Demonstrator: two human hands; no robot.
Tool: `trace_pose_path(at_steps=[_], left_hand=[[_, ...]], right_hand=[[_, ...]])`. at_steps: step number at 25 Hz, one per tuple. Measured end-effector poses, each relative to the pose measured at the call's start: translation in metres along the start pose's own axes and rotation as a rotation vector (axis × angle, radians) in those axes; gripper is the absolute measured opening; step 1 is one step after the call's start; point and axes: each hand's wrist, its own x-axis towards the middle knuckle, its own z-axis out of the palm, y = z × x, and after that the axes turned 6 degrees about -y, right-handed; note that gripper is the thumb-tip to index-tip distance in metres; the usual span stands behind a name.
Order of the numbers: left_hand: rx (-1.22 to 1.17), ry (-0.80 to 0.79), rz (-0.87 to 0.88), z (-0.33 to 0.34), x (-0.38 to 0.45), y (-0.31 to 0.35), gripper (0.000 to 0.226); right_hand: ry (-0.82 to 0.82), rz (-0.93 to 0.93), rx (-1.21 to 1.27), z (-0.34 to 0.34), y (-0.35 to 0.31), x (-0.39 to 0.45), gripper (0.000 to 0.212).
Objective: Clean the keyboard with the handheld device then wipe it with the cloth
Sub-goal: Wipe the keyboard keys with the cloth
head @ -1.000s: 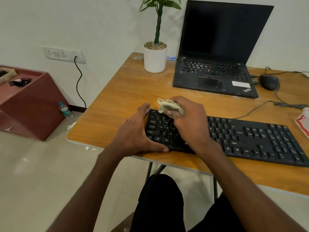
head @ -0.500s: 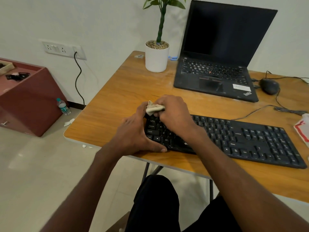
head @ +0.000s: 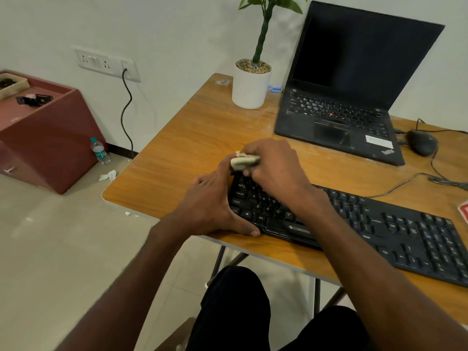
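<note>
- Right hand [head: 274, 171] is curled tight round a bunched-up pale beige cloth [head: 244, 162], and only a wad of it pokes out past the fingers on the left side of that grip.
- That wad sits right over the far left corner of the long black plastic keyboard [head: 379, 229], just where the top row of keys meets the wooden desk [head: 182, 153].
- Left hand [head: 215, 203] clamps the keyboard's left end: thumb lies along the near edge, fingers wrap up the short side, and one fingertip reaches up to touch the cloth.
- So both grips are full, one on cloth, one on keyboard, and they meet at that corner.
- The keyboard runs off to the right, slanting toward the near edge of the desk.
- Behind the hands an open black laptop [head: 339, 117] shows a dark screen, with a white cylindrical pot holding a green plant [head: 250, 84] to its left.
- A black wired mouse [head: 421, 142] rests beside the laptop on the right.
</note>
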Motion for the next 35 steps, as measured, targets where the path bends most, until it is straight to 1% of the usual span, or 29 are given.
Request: trace_pose_path(at_steps=[1, 2, 3, 5, 7, 9, 10, 11, 12, 13, 15, 16, 17, 19, 21, 23, 24, 25, 27, 30, 32, 35], left_hand=[[-0.001, 0.002, 0.009, 0.000, 0.000, 0.000, 0.155], [-0.001, 0.000, 0.010, 0.000, -0.001, 0.000, 0.155], [0.002, -0.001, 0.003, 0.000, -0.001, 0.000, 0.155], [0.008, 0.000, -0.009, -0.001, 0.000, 0.000, 0.158], [0.006, -0.019, -0.012, -0.001, 0.000, 0.000, 0.158], [0.006, -0.027, -0.015, -0.001, 0.000, 0.000, 0.156], [0.009, -0.027, -0.016, -0.001, -0.001, 0.000, 0.155], [0.013, -0.023, -0.014, -0.002, -0.001, 0.001, 0.155], [0.016, -0.018, -0.012, -0.002, -0.001, 0.001, 0.154], [0.018, -0.014, -0.007, -0.002, -0.001, 0.001, 0.153], [0.022, -0.012, -0.001, -0.002, -0.001, 0.002, 0.152], [0.024, -0.011, -0.002, -0.001, -0.001, 0.002, 0.152], [0.026, -0.011, -0.004, -0.001, -0.001, 0.002, 0.153], [0.025, -0.013, -0.010, -0.001, -0.001, 0.001, 0.154], [0.029, -0.012, -0.006, -0.001, -0.001, 0.000, 0.155], [0.037, 0.000, 0.003, 0.000, 0.000, -0.001, 0.153], [0.041, 0.005, 0.007, 0.000, 0.000, -0.001, 0.152], [0.042, 0.008, 0.007, 0.000, 0.000, -0.002, 0.150], [0.044, 0.015, 0.009, 0.000, 0.000, -0.002, 0.147], [0.042, 0.017, 0.012, 0.000, 0.001, -0.002, 0.148], [0.034, 0.020, 0.014, 0.000, 0.000, -0.002, 0.150], [0.024, 0.017, 0.012, -0.001, 0.000, -0.001, 0.153]], right_hand=[[-0.046, 0.014, 0.057, -0.002, -0.002, -0.001, 0.023], [-0.047, 0.047, 0.096, -0.006, -0.002, -0.002, 0.028], [-0.013, 0.093, 0.141, -0.011, 0.001, -0.003, 0.029], [0.053, 0.181, 0.338, -0.021, 0.009, -0.007, 0.020], [0.041, 0.242, 0.542, -0.025, 0.014, -0.011, 0.019], [0.010, 0.231, 0.582, -0.023, 0.019, -0.014, 0.014], [0.026, 0.201, 0.530, -0.022, 0.020, -0.014, 0.022], [0.058, 0.167, 0.426, -0.020, 0.021, -0.014, 0.028], [0.066, 0.119, 0.293, -0.018, 0.023, -0.010, 0.030], [0.027, 0.074, 0.188, -0.016, 0.022, -0.008, 0.028], [-0.145, -0.023, 0.072, -0.011, 0.019, -0.006, 0.028], [-0.184, -0.052, 0.050, -0.008, 0.018, -0.006, 0.027], [-0.160, -0.075, 0.047, -0.005, 0.018, -0.007, 0.026], [-0.005, -0.057, 0.127, -0.003, 0.017, -0.011, 0.027], [0.084, -0.039, 0.146, 0.000, 0.018, -0.014, 0.023], [0.025, -0.051, 0.073, 0.000, 0.020, -0.013, 0.021], [-0.010, -0.054, 0.063, -0.001, 0.021, -0.012, 0.023], [-0.012, -0.056, 0.082, -0.003, 0.021, -0.011, 0.024], [0.050, -0.078, 0.121, -0.004, 0.023, -0.008, 0.021], [0.045, -0.142, 0.055, 0.001, 0.023, -0.004, 0.018], [0.063, -0.122, 0.045, 0.001, 0.022, 0.001, 0.017], [0.094, -0.106, -0.057, 0.006, 0.017, 0.003, 0.017]])
